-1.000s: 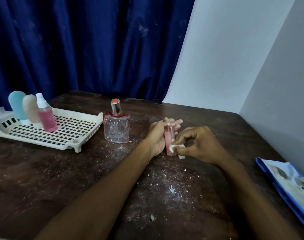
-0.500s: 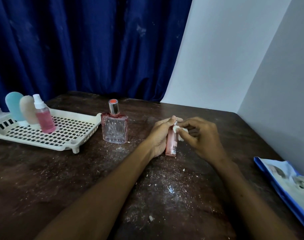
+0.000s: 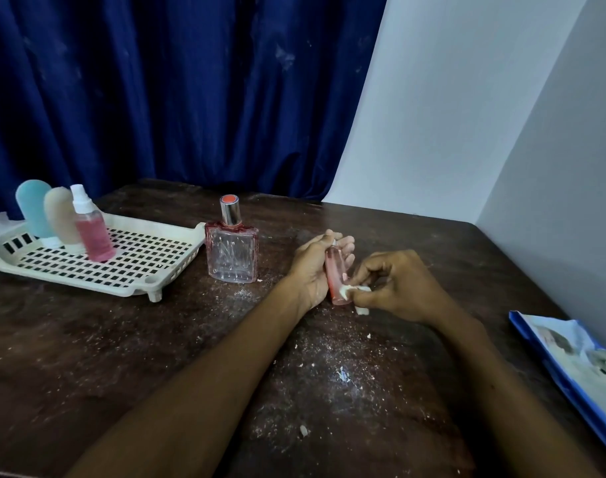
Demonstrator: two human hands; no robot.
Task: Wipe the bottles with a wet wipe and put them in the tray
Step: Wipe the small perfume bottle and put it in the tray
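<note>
Centre frame, the left hand's (image 3: 313, 269) grip curls round a slim pink clear-plastic bottle (image 3: 335, 276). The right hand's (image 3: 396, 288) grip pinches a small white wet wipe (image 3: 349, 291) against the bottle's lower end. The white slotted plastic tray (image 3: 132, 290) sits at left on the dark wooden bench (image 3: 87, 357).

You see a cream lattice tray (image 3: 129, 290), a teal bottle (image 3: 32, 207), a beige bottle (image 3: 60, 215), a pink spray bottle (image 3: 93, 238); your slim bottle (image 3: 335, 274) is pink, the wipe (image 3: 346, 290) white.

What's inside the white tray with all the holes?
In the tray three bottles stand at its left end: a blue bottle, a beige bottle and a pink spray bottle. The pink spray bottle covers part of the beige bottle's right side.
</note>
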